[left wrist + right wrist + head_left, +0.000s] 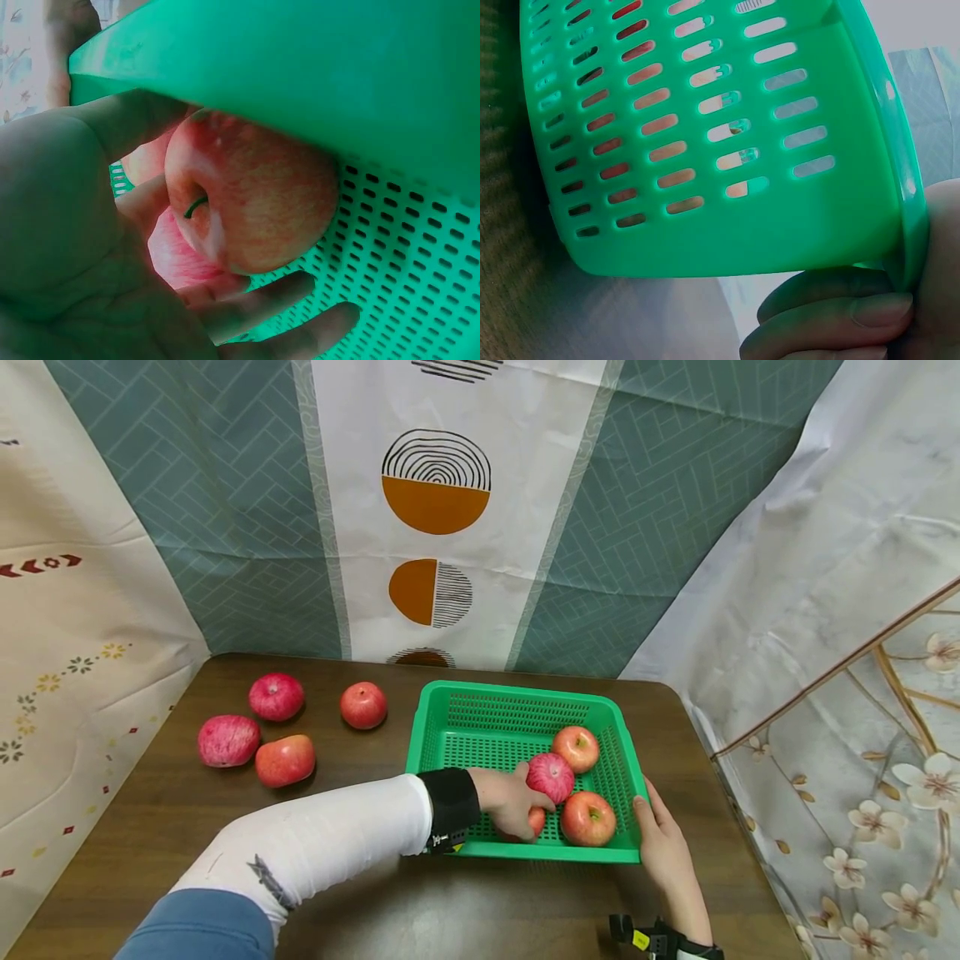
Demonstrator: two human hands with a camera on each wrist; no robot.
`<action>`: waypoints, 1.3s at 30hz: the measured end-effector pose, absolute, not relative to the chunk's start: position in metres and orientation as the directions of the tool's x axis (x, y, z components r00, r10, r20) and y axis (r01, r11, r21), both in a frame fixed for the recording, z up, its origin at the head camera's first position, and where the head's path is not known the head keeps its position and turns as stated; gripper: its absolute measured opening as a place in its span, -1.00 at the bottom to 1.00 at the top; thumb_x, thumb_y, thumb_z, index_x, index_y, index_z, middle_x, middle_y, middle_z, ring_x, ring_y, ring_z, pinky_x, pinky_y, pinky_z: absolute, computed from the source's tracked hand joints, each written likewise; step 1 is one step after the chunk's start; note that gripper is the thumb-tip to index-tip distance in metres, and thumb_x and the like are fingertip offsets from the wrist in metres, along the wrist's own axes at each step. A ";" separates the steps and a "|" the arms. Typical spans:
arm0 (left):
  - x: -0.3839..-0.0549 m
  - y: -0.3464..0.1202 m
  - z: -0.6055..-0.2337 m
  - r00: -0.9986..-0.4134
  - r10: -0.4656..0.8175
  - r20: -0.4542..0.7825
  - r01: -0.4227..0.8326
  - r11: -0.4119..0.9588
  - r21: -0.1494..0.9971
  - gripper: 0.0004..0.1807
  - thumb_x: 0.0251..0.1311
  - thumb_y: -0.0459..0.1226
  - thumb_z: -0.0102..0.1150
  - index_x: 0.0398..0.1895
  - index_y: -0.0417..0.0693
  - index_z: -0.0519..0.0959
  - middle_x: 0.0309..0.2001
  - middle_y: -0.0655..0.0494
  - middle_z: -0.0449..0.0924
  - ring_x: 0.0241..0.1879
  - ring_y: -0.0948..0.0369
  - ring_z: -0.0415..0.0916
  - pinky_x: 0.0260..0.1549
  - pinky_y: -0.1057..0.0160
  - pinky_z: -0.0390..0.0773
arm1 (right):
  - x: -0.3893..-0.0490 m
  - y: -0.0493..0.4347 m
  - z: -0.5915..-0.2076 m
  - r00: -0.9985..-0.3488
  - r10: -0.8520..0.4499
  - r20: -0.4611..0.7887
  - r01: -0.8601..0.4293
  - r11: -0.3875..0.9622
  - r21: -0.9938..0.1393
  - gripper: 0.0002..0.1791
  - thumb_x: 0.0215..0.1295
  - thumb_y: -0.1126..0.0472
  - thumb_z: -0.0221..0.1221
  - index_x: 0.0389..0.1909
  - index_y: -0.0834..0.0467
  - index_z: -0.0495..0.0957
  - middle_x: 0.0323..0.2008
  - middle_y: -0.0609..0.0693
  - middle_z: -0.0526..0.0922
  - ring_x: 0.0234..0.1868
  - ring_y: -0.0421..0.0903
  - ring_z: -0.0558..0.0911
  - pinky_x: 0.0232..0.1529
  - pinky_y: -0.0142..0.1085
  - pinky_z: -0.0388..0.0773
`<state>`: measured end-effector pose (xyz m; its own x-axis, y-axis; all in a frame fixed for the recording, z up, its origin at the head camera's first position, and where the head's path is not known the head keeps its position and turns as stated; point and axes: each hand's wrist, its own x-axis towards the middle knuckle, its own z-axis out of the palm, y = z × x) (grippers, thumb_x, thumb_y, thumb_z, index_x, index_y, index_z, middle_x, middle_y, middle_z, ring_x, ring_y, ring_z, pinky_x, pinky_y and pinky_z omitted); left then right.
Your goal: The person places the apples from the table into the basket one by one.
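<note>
My left hand (512, 802) reaches into a green plastic basket (525, 688) with slotted walls. In the left wrist view its thumb and forefinger curl about a red-yellow apple (255, 195), while the other fingers stretch out beneath it. The apple is close to the basket's near wall, stem toward the palm. Beside it lie a pink streaked fruit (551, 777) and two more apples, one at the front (588, 818) and one behind (575, 749). At the basket's right side my right hand (666, 843) grips the rim, its fingers tucked under the edge in the right wrist view.
On the left of the brown wooden table (360, 893) are two pink-red fruits, one behind (277, 697) and one further left (228, 741), plus a red-yellow apple (285, 761). A round red fruit (363, 705) sits left of the basket. Patterned cloth (465, 527) hangs behind the table.
</note>
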<state>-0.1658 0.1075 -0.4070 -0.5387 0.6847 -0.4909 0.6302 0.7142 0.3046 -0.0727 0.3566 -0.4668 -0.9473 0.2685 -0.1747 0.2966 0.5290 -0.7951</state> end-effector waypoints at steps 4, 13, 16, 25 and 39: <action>-0.168 0.105 -0.403 -0.528 0.703 -0.477 0.659 0.693 0.292 -0.37 0.10 0.03 0.26 0.31 0.59 0.42 0.27 0.01 0.09 0.08 0.04 0.32 -0.18 0.16 0.44 | -0.073 0.356 -0.466 -0.947 0.267 -0.177 0.299 0.536 -0.790 -0.31 0.58 -0.24 -0.33 0.59 -0.09 -0.15 0.42 0.28 0.16 0.21 0.20 0.30 0.16 0.24 0.25; -0.177 0.096 -0.385 -0.500 0.744 -0.443 0.656 0.660 0.368 -0.41 0.17 0.07 0.18 0.33 0.53 0.41 0.38 -0.05 -0.01 0.24 -0.07 0.15 -0.03 0.07 0.43 | -0.071 0.359 -0.466 -0.943 0.273 -0.189 0.314 0.548 -0.775 -0.29 0.57 -0.26 -0.33 0.59 -0.08 -0.16 0.44 0.30 0.12 0.25 0.24 0.26 0.18 0.30 0.22; -0.184 0.088 -0.382 -0.488 0.782 -0.387 0.659 0.621 0.425 -0.45 0.25 0.08 0.15 0.33 0.35 0.44 0.19 -0.01 0.12 0.11 0.06 0.24 -0.12 0.16 0.44 | -0.070 0.358 -0.466 -0.944 0.268 -0.192 0.313 0.548 -0.776 -0.30 0.58 -0.25 -0.33 0.59 -0.07 -0.16 0.43 0.31 0.14 0.22 0.23 0.29 0.15 0.26 0.25; -0.203 0.034 -0.377 -0.540 0.842 0.013 0.678 0.425 0.600 -0.72 0.40 -0.03 0.07 0.04 0.13 0.59 -0.10 0.14 0.51 -0.11 0.25 0.43 -0.11 0.23 0.50 | -0.071 0.358 -0.464 -0.947 0.266 -0.178 0.302 0.556 -0.775 -0.31 0.58 -0.25 -0.33 0.59 -0.09 -0.15 0.39 0.29 0.20 0.17 0.22 0.34 0.10 0.20 0.29; -0.218 -0.081 -0.388 -0.841 0.371 0.393 0.540 0.539 0.646 -0.74 0.36 -0.16 0.14 0.07 0.08 0.57 -0.05 0.22 0.52 -0.10 0.22 0.46 -0.15 0.06 0.57 | -0.072 0.357 -0.464 -0.953 0.248 -0.174 0.289 0.569 -0.770 -0.32 0.58 -0.24 -0.33 0.59 -0.11 -0.18 0.42 0.31 0.15 0.22 0.24 0.30 0.14 0.25 0.26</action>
